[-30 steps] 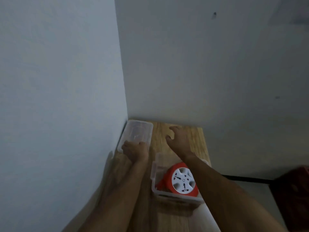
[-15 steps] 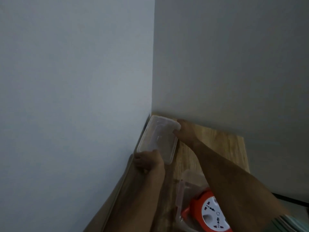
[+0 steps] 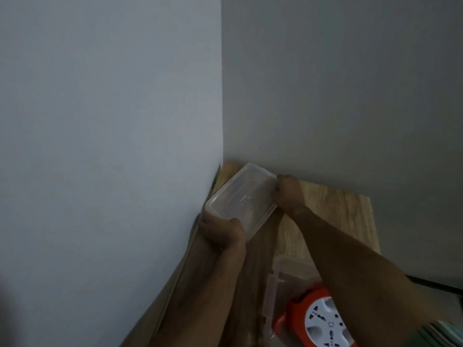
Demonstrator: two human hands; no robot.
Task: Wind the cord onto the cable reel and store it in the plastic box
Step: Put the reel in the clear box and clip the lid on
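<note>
A clear plastic lid [image 3: 241,196] is lifted and tilted near the table's far left corner. My left hand [image 3: 221,230] grips its near end and my right hand [image 3: 288,190] grips its far right edge. Nearer to me, at the bottom of the view, the clear plastic box [image 3: 271,291] holds the orange cable reel [image 3: 318,321], whose white socket face points up. My right forearm crosses over the box and hides part of it. The cord itself is not visible.
The wooden table [image 3: 333,214] sits in a corner, with one wall along its left side and another behind it. The table's right edge runs close to my right arm. A dark strip [image 3: 436,284] runs along the floor at the right.
My right hand has moved left from the bare table onto the lid. Both hands have raised and tilted the lid off the table. The camera has swung so the box sits lower in view.
</note>
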